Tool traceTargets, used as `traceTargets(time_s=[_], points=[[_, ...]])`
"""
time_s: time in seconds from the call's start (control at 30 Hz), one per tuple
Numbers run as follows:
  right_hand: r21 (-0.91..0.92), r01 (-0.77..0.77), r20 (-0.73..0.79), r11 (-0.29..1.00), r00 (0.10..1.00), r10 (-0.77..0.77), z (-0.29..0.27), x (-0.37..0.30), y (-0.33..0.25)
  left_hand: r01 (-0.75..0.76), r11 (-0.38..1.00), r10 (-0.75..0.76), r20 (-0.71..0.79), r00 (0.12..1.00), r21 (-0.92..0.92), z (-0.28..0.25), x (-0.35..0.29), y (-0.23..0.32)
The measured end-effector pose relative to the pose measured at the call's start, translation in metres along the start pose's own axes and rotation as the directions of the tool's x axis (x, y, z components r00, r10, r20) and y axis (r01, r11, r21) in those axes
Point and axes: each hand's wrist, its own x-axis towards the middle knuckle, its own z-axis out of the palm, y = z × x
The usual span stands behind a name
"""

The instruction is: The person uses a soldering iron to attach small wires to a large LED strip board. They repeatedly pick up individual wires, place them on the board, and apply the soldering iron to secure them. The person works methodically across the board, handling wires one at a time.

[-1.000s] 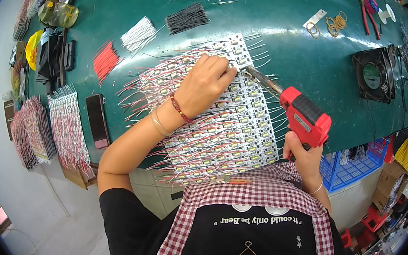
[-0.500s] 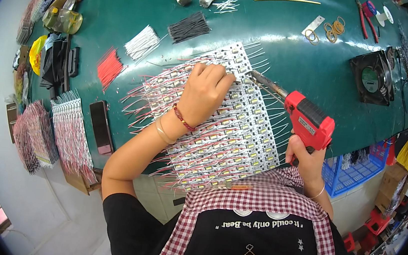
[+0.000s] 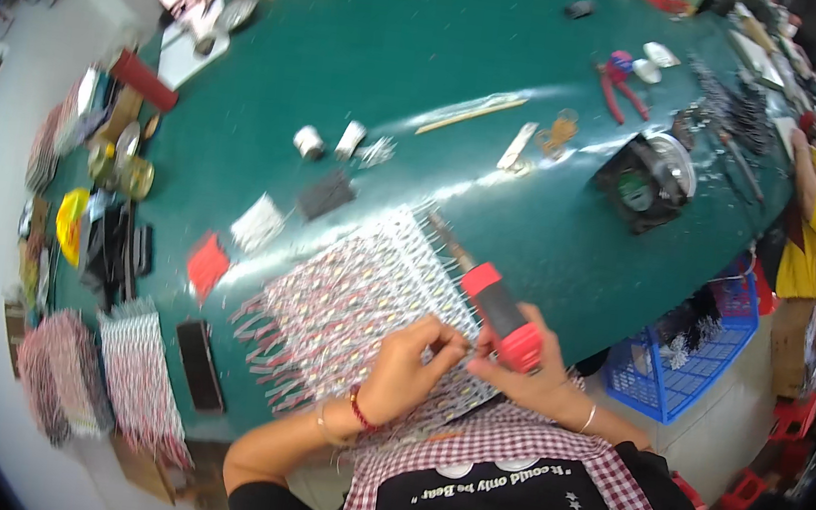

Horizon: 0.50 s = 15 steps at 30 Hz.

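Circuit panel [image 3: 354, 284], white, red-wired, left hand [image 3: 416, 365] pinched closed, right hand [image 3: 542, 379] gripping red soldering gun [image 3: 495, 302]

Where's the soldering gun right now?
The soldering gun is right of centre in the head view, in the right hand, beside the right edge of the boards.

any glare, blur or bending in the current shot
Head view: pale glare streaks the green table; head view: the circuit boards and red soldering gun look blurred; head view: the table's edge curves, the picture's corners go black.
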Motion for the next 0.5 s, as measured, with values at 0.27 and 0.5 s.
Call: traceTargets(time_s=[0.27,0.5], points=[[-0.176,0.142,-0.041,0.974,0.988,-0.151,-0.007,-0.014,-0.018,-0.006,0.999,0.005,0.019,1.000,0.035,0.025,-0.015,0.007],[-0.137,0.148,0.012,0.979,0.989,-0.148,-0.004,-0.026,-0.019,0.106,0.981,-0.115,-0.048,0.992,-0.163,0.041,-0.035,-0.013]])
